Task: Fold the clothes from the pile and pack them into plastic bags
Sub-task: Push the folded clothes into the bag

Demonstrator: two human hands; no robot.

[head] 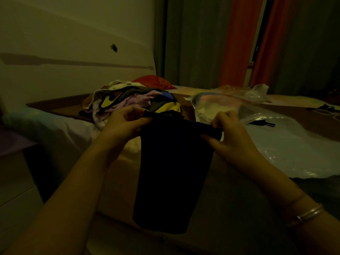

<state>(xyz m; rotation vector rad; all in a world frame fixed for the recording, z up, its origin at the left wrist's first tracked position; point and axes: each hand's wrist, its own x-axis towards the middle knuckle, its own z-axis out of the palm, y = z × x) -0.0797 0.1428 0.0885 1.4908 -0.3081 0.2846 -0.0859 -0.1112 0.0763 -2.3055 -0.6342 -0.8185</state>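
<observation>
dark garment (173,172) hangs at centre frame, held up by its top edge, lower end trailing toward the bottom of the frame over the bed (239,181). left hand (127,122) pinches the top left corner, fingers curled round the hem; right hand (228,127) pinches the top right corner, thumb on the near side, fingers wrapped over the edge. both grasping, neither released.

handling, judged from the drape: soft, limp, light. falls straight with no stiffness, so it will not hold a fold unless laid flat. hem band looks a little thicker than the body (dim light, cannot tell the fabric). probably not slippery, not fragile.

where to hold: the two top corners, as now, keep it spread. for a fold, likely best to lower it onto the bed and take the side edges or the bottom hem.

pile (132,100) sits above centre, left of middle, mixed colours, just beyond the left hand. filled bag (217,103) lies to its right; an empty-looking bag (287,144) is spread flat at mid right, near the right hand.

step, as judged: shaking out or squaring the garment before folding; much of the pile not yet done.
</observation>
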